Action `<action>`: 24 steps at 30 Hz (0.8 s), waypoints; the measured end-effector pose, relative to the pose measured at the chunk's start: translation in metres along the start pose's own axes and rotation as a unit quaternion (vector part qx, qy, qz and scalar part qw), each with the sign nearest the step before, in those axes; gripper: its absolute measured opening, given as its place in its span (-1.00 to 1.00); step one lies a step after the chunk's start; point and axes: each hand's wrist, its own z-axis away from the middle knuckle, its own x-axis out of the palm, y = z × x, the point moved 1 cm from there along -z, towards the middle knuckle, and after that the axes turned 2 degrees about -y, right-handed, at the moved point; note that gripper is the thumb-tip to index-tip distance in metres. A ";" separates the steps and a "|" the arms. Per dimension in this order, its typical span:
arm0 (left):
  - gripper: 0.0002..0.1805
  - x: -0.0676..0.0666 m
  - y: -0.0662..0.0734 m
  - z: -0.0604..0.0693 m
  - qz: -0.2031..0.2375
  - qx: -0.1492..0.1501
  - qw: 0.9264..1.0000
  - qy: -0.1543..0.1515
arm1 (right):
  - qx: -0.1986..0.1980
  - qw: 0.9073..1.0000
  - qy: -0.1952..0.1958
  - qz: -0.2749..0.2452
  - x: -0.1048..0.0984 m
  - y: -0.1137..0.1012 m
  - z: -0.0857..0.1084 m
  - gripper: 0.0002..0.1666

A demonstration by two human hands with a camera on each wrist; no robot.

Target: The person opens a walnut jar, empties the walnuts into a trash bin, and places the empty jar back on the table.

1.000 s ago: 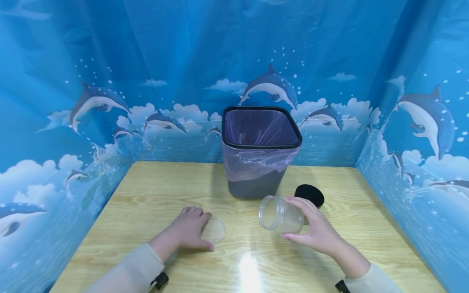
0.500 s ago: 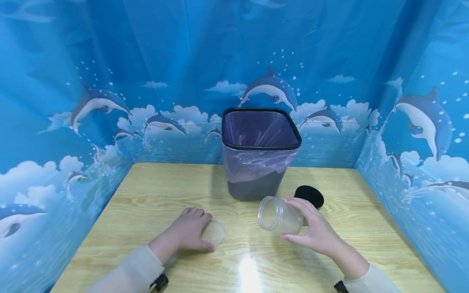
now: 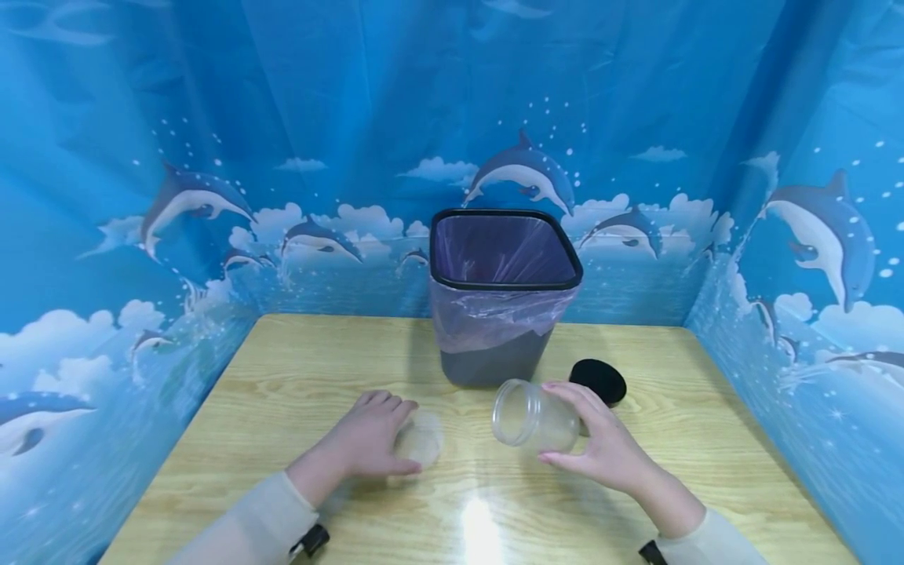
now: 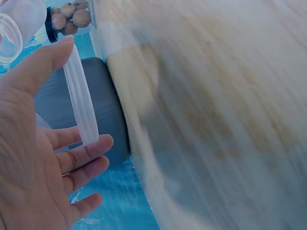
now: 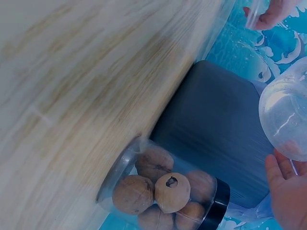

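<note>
Head view, nearest first: on the near side of the bin (image 3: 487, 365), toward its left, the left hand (image 3: 367, 439) pinches a round clear lid (image 3: 426, 439) between thumb and fingers. Also before the bin, toward its right, the right hand (image 3: 603, 447) grips a clear uncovered jar (image 3: 554, 424), fingers and thumb curled round its sides. The jar is tipped over, its long axis running roughly sideways, its mouth turned toward the lid, which sits roughly level with that mouth, a gap between them. Whether the lid touches the worktop (image 3: 318, 353) cannot be told. Right of the bin and nearer than it, partly hidden in head view, stands a second jar (image 5: 117, 170) with a black cap (image 3: 599, 379), holding round brown nuts (image 5: 171, 191). Pale wood-patterned worktop lies beneath everything; a purple bag (image 3: 487, 314) lines the bin. Behind the bin hangs a blue dolphin-print curtain (image 3: 325, 118), wrapping both sides too.
</note>
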 end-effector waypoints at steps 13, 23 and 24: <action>0.05 -0.013 0.009 -0.006 -0.021 0.017 0.998 0.064 | -0.008 1.000 0.001 -0.005 0.005 0.001 -0.003 0.13; 0.04 -0.029 0.021 -0.011 -0.016 0.026 0.994 0.103 | -0.016 1.000 0.001 0.002 0.007 -0.002 -0.008 0.11; 0.04 -0.030 0.022 -0.012 -0.014 0.028 0.994 0.107 | -0.016 1.000 0.000 0.000 0.007 -0.003 -0.008 0.11</action>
